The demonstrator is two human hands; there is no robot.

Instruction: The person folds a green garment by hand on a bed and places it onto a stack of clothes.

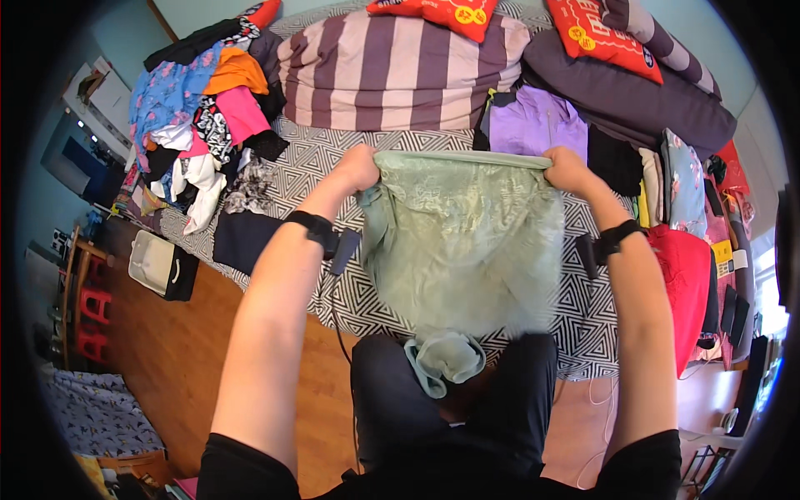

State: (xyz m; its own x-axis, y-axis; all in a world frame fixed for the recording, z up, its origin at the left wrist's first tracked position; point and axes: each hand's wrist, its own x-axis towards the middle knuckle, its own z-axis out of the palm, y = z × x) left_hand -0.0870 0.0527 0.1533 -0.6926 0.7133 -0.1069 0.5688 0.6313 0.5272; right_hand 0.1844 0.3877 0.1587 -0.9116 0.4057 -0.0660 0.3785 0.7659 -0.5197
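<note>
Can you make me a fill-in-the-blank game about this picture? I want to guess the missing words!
The left hand and right hand hold up a cloth coloured pale ____.
The wrist straps on the arms are coloured ____.
The orange garment lies to the ____ of the lavender garment.

Missing words: green; black; left.

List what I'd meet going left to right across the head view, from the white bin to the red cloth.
White bin → dark navy cloth → left hand → pale green garment → right hand → red cloth.
</note>
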